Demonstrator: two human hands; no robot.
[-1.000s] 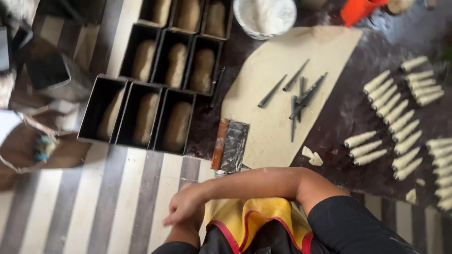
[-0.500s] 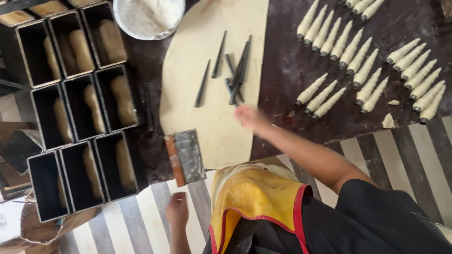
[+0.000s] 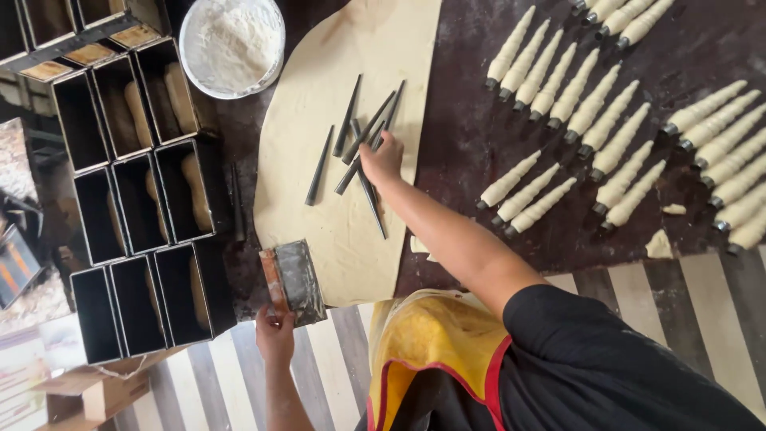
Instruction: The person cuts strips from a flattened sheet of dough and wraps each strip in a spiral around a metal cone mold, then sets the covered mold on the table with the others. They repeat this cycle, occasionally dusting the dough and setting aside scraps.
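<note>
— Where are your hands right now?

— My right hand (image 3: 383, 158) is up at the centre of the frame, fingers curled down onto the loose pile of dark, slim metal cone moulds (image 3: 363, 144) lying on the pale rolled-out sheet of dough (image 3: 343, 215). I can't tell whether it has closed around one or only rests on them. My left hand (image 3: 275, 335) is at the lower left of centre, fingers touching the near edge of the flat metal dough scraper with the reddish wooden handle (image 3: 291, 279), which lies on the sheet's bottom corner; whether they have closed on it I can't tell.

— What could go wrong?

— The moulds lie crossed over one another, so I judge lifting one could drag its neighbours and score or dent the soft sheet. The scraper sits near the table edge; a careless nudge might tip it off or gouge the dough.

— Anything crowding you?

— The white round bowl of flour (image 3: 231, 44) sits at the upper left, the black loaf tins holding dough (image 3: 144, 199) run down the left, and the rows of dough-wrapped cones (image 3: 582, 120) fill the right, well apart from my hands.
</note>
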